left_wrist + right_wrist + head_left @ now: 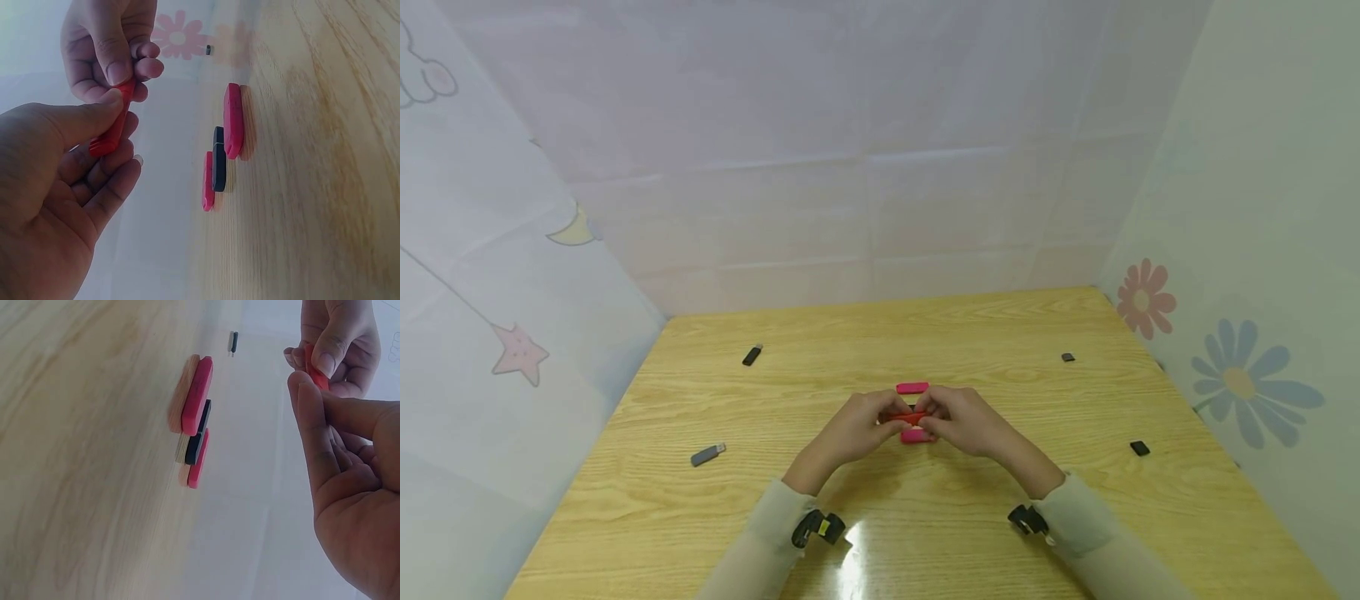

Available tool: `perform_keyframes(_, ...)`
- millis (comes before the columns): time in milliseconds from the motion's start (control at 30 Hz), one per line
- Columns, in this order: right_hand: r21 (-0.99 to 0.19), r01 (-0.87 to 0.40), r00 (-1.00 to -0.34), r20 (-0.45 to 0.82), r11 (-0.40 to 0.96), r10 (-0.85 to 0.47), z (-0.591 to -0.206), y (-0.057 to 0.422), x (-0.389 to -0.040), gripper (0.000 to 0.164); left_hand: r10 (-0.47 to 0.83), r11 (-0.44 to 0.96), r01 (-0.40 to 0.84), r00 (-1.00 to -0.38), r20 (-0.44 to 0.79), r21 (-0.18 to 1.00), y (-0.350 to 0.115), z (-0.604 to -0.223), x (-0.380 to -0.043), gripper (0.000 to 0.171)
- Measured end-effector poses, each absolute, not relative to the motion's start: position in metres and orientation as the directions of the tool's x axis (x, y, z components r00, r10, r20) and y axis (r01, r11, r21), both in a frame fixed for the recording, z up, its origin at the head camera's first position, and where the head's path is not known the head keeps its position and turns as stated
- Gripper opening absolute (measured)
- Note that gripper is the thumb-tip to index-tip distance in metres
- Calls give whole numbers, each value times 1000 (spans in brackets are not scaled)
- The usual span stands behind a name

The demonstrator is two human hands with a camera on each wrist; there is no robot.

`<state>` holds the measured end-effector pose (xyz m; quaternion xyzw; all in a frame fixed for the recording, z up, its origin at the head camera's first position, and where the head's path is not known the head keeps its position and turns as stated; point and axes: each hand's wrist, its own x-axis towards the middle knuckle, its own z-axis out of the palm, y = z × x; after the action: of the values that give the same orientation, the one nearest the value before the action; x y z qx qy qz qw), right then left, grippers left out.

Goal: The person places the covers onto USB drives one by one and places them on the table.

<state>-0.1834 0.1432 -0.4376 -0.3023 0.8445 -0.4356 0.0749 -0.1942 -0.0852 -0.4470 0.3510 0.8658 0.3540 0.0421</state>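
Note:
Between both hands, above the table, is a slim red USB stick [111,137], its ends partly covered by fingers. My left hand [861,427] pinches it between thumb and fingers. From the other side my right hand [966,421] pinches it too, thumb and fingertips close to those of the left. Below the hands lie two pink sticks [234,122], with a black USB stick [219,159] that has a seam across it between them. In the head view one pink stick [912,387] shows beyond the fingers and the other pink stick [914,436] nearer.
On the left of the wooden table [760,533] lie a grey USB stick [706,455] and, farther back, a black USB stick [752,356]. On the right are a small dark flat piece [1067,357] and a small black piece [1139,448]. Printed cloth walls stand around the table.

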Motion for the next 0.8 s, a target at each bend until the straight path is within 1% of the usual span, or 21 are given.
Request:
perform_keyframes(333,-789,-431,-829,155,438,-537,-439,137,-181,8,636,513,606,-744,206,607,-82,-444,-194,10)
perform_keyframes(567,-784,-436,-832,164,442,-530,-439,135,-181,7,628,511,595,-751,202,621,-81,-444,-194,9)
perform_keyframes(800,-796,-413,-837,140,442,-530,-439,136,-181,7,628,511,593,-752,201,622,-81,-445,-194,6)
